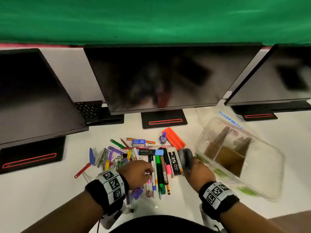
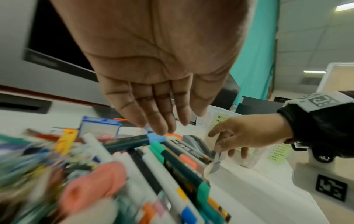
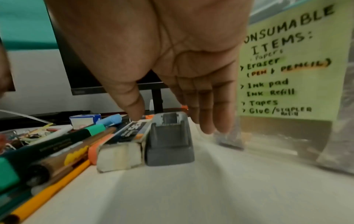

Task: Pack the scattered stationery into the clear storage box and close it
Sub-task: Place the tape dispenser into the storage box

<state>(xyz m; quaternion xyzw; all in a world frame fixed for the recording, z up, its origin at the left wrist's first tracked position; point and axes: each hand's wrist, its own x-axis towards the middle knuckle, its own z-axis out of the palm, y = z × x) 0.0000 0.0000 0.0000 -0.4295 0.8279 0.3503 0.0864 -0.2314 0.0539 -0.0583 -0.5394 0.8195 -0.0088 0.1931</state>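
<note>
Right wrist view: right hand (image 3: 172,72) relaxed, fingers straight, empty, above grey tape dispenser (image 3: 169,141) mid-desk, beside clear storage box (image 1: 239,158). Left hand (image 1: 136,174) released over pens (image 1: 159,174). Dispenser likely rigid, hefty; grasp flanks.

even, soft indoor light falls on the white desk (image 1: 168,206), with only faint shadows beneath the arms. the dark monitor screen (image 1: 154,78) carries a smeared, blurred reflection. the head view bows straight lines near its edges and is slightly soft throughout. in the left wrist view, ceiling lights (image 2: 344,6) glow at upper right, while the stationery pile (image 2: 38,166) at lower left dissolves into motion blur. the right wrist view blurs the green label (image 3: 283,63) and foreground pens.
</note>
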